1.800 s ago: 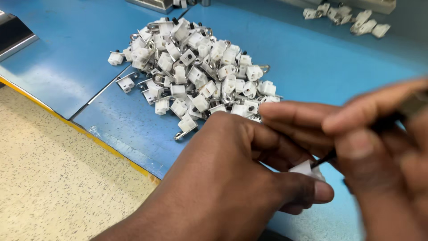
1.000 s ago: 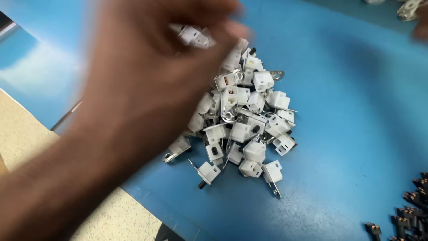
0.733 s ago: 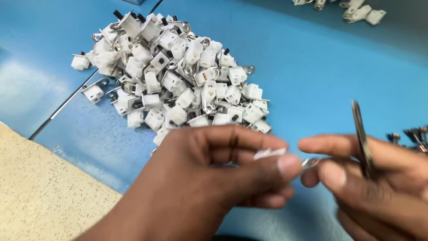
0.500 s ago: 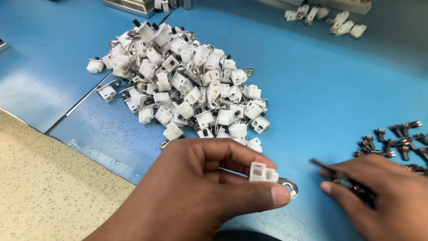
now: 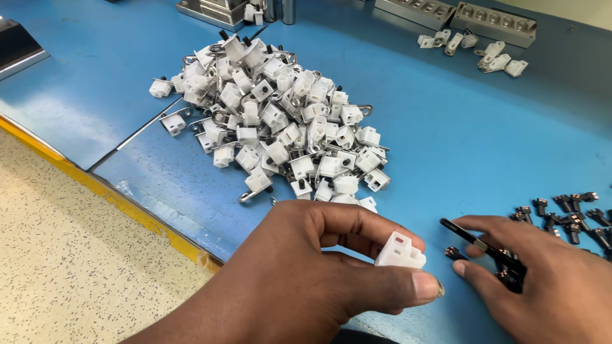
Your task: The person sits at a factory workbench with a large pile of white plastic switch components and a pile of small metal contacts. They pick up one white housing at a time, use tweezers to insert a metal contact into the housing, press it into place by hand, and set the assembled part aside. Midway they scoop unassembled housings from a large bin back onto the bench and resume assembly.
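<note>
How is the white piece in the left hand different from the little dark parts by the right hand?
The white plastic block is pale and boxy with a square hole on top; the small dark screw-like parts are blackish and slimmer. The block is pinched off the table in the left hand; the dark parts lie scattered on the blue table by the right hand. Both are small.

A smooth blue work table (image 5: pixel 484 134) with a yellow front edge carries a large heap of small white plastic blocks with metal clips (image 5: pixel 274 121) at its middle — a few more white plastic pieces (image 5: pixel 478 51) lie well apart, at the far right. Small dark metal screws (image 5: pixel 567 210) lie scattered on the right side, and grey metal fixture blocks (image 5: pixel 472 16) rest along the far edge.
</note>
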